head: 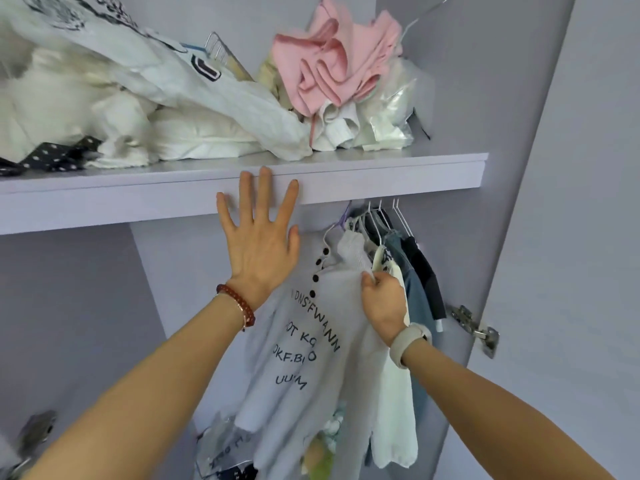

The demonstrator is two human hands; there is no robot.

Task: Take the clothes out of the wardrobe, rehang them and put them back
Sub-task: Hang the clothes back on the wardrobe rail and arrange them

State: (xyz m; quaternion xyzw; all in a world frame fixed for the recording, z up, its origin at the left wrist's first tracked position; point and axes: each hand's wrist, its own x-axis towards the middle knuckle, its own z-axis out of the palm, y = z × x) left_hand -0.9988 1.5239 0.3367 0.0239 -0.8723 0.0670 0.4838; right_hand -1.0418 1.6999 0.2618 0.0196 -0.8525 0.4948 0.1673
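Her left hand (pixel 260 244) lay spread; the right hand (pixel 382 299) pinched the soft, light lettered top (pixel 311 341), probably near its hanger.

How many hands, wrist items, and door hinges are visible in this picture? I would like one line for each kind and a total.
Hands: 2, left hand and right hand
Wrist items: 2, red bead bracelet and pale watch
Door hinges: 2, right hinge and lower left hinge
Total: 6
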